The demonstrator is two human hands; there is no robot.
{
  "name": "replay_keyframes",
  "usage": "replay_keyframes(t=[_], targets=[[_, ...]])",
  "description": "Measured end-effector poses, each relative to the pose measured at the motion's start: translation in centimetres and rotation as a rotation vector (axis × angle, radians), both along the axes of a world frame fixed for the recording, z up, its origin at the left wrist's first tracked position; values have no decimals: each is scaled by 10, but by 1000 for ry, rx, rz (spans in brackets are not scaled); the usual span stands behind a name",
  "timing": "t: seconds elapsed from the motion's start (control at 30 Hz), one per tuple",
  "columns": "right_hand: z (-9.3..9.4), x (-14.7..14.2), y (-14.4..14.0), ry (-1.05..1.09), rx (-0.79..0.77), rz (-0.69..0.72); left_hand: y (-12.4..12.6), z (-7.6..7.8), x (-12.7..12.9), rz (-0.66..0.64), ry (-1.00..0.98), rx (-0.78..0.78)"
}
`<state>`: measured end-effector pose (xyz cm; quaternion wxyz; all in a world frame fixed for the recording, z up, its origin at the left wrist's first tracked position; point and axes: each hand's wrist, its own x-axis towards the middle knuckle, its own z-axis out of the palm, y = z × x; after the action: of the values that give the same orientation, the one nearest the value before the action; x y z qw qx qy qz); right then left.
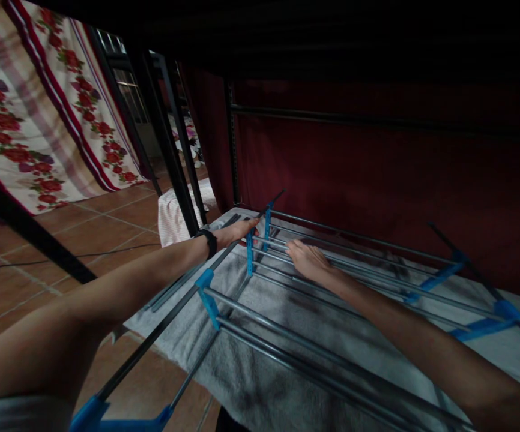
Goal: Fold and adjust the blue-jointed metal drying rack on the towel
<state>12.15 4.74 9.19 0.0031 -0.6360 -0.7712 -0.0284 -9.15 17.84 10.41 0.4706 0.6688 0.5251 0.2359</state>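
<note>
A shoe rack of grey metal tubes point(282, 354) and blue plastic connectors lies across a light grey blanket. My left hand point(243, 228), with a dark band on its wrist, reaches to the rack's far left side. Its fingers are closed around the top of a blue connector point(250, 258), near a dark side pole point(163, 324). Further right, my right hand point(307, 259) is curled over one of the long crosswise tubes close to that connector; its fingertips are partly hidden. Other blue connectors point(507, 312) hold the tubes' right ends.
Black metal frame posts point(165, 144) stand at the left, and a dark surface hangs overhead. Behind the rack is a dark red cloth point(377, 168). Several loose tubes point(170, 291) lie on the blanket point(237, 360). A floral curtain point(62, 108) hangs above the tiled floor point(107, 222).
</note>
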Motion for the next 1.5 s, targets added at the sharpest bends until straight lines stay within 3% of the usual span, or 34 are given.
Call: replay_keyframes(t=[0.2,0.7,1.03,1.5], targets=[[10,2,1,2,33,17,-3,4,2,18,-83,-95],[13,1,-3,5,31,29,-3,2,6,52,-199,-203],[13,2,0,27,21,41,-4,4,7,67,-113,-91],[16,11,15,162,-65,84,-6,4,8,65,-126,-106]])
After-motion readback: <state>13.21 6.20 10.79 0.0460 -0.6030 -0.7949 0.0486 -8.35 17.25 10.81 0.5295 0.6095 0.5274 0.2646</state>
